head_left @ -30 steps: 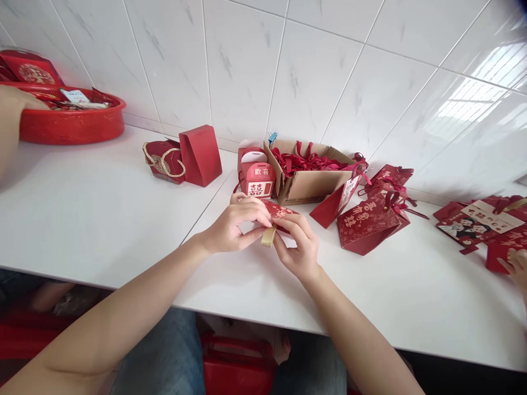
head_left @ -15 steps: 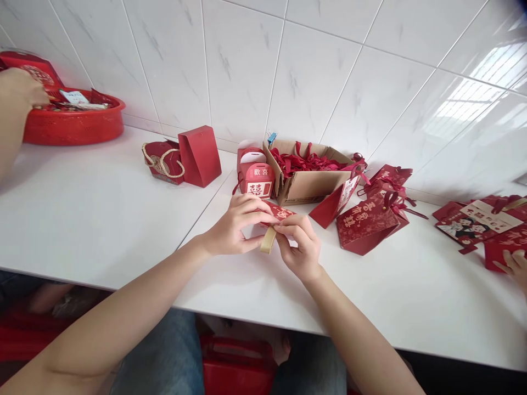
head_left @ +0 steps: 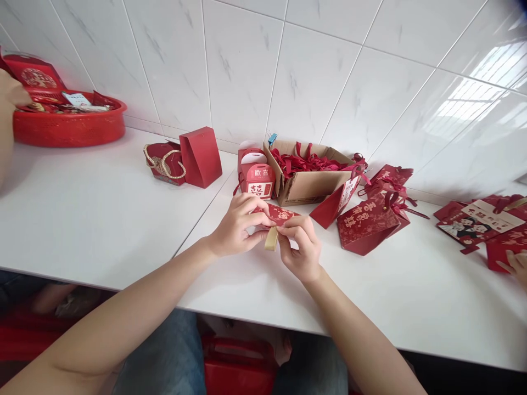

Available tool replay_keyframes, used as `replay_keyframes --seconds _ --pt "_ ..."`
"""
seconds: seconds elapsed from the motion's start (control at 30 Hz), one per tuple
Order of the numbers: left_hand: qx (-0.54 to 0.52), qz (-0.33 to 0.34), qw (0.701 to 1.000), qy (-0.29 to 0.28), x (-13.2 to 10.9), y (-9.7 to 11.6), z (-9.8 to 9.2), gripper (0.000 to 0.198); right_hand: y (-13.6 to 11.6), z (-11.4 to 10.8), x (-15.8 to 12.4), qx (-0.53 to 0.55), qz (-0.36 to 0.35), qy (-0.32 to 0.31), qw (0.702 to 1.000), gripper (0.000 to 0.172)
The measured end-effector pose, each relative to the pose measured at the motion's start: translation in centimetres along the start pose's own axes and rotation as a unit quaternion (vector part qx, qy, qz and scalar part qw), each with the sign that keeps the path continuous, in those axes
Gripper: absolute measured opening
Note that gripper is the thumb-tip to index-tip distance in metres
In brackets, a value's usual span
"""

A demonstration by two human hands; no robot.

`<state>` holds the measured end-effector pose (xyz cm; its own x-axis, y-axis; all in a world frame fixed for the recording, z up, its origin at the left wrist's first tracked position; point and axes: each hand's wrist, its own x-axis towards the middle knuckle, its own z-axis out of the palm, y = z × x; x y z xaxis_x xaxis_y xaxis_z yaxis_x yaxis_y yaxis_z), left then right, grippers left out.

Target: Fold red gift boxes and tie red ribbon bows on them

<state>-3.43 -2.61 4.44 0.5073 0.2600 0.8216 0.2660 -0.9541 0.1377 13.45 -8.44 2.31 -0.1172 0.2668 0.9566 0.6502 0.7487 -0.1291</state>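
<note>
Can see, at far left, a co-worker's blurred hand (head_left: 16, 90) by a red basket (head_left: 69, 129) full of small packets. Next, on the white table (head_left: 102, 219), can find a small rope-handled box (head_left: 173, 163) just beside a plain red box (head_left: 201, 158), then a box with a white character panel (head_left: 259, 184) just beyond the person's left hand (head_left: 239, 225).

Arches the left fingers over the near left part of a red patterned box (head_left: 284, 215), with thumb and fingertips only slightly apart, close to the left edge of a gold ribbon (head_left: 271, 240). Cannot tell how firmly it grips there. Lies, box and all, just above the table between both hands, with the ribbon loop hanging down from the near edge, between the two sets of fingertips. Pinches the ribbon's upper right edge between thumb and forefinger of the right hand (head_left: 302, 247), nearly closed, with the other fingers curled.

Behind, can see a cardboard box (head_left: 317, 186) of dark red ribbons (head_left: 307, 160); further right, a tilted red box (head_left: 335, 206), ribbon-tied boxes (head_left: 366, 225), and, at far right, another person's hand (head_left: 516, 263) touching a red box.
</note>
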Motion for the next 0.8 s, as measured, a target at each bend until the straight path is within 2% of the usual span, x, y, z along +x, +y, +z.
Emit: replay_keyframes --seconds 0.17,0.37,0.6,0.7,0.8 --pt "0.001 -0.002 1.000 0.023 -0.1 0.0 0.1 0.007 0.0 -0.3 0.3 -0.032 0.010 0.005 0.999 0.021" --pt "-0.014 -0.056 0.998 0.013 -0.2 0.2 -0.1 0.037 0.4 -0.8 0.5 -0.021 0.027 0.015 0.999 0.021" --pt "-0.031 -0.060 0.997 0.026 -0.3 0.0 0.2 0.043 0.6 -1.1 0.7 -0.001 0.033 0.017 0.999 0.018" --pt "-0.086 -0.090 0.992 0.036 -0.4 -0.1 0.3 0.052 0.4 -1.4 0.9 0.056 0.057 0.009 0.997 0.013" --pt "-0.180 -0.124 0.976 0.010 -0.5 0.0 0.5 0.051 0.2 -1.6 0.8 0.117 0.129 0.006 0.985 0.008"
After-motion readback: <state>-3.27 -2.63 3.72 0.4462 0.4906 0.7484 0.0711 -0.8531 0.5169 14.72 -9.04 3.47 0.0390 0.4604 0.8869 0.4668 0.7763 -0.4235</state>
